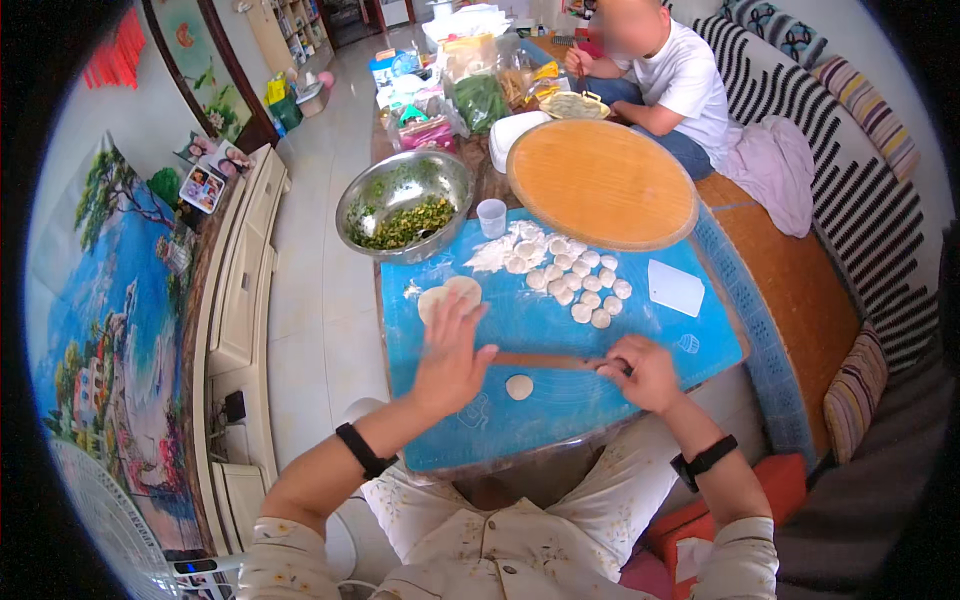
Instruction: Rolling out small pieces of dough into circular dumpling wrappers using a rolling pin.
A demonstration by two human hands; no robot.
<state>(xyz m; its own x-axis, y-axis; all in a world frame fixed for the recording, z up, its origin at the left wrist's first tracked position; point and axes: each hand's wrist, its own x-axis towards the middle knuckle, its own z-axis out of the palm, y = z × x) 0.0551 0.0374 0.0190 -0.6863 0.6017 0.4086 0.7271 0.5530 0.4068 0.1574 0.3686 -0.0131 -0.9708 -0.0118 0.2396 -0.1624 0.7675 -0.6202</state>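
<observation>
My right hand (pixel 645 373) grips the right end of a wooden rolling pin (pixel 546 361) that lies across the blue silicone mat (pixel 559 427). My left hand (pixel 448 369) is blurred, its fingers spread and reaching over two thin dough wrappers (pixel 463 289); whether they touch is unclear. Its thumb is close to the pin's left end. Just below the pin is one small round of dough (pixel 519 387). Beyond it, several floured dough pieces (pixel 591 283) are grouped beside loose white flour (pixel 491 256).
A steel bowl (pixel 457 176) holds chopped green filling (pixel 412 223). Near it stand a plastic cup (pixel 492 217), a round woven tray (pixel 604 184) and a white scraper (pixel 675 287). Bagged greens (pixel 480 101) lie farther back. A seated person (pixel 679 90) holds a utensil by a yellow-rimmed bowl (pixel 574 106).
</observation>
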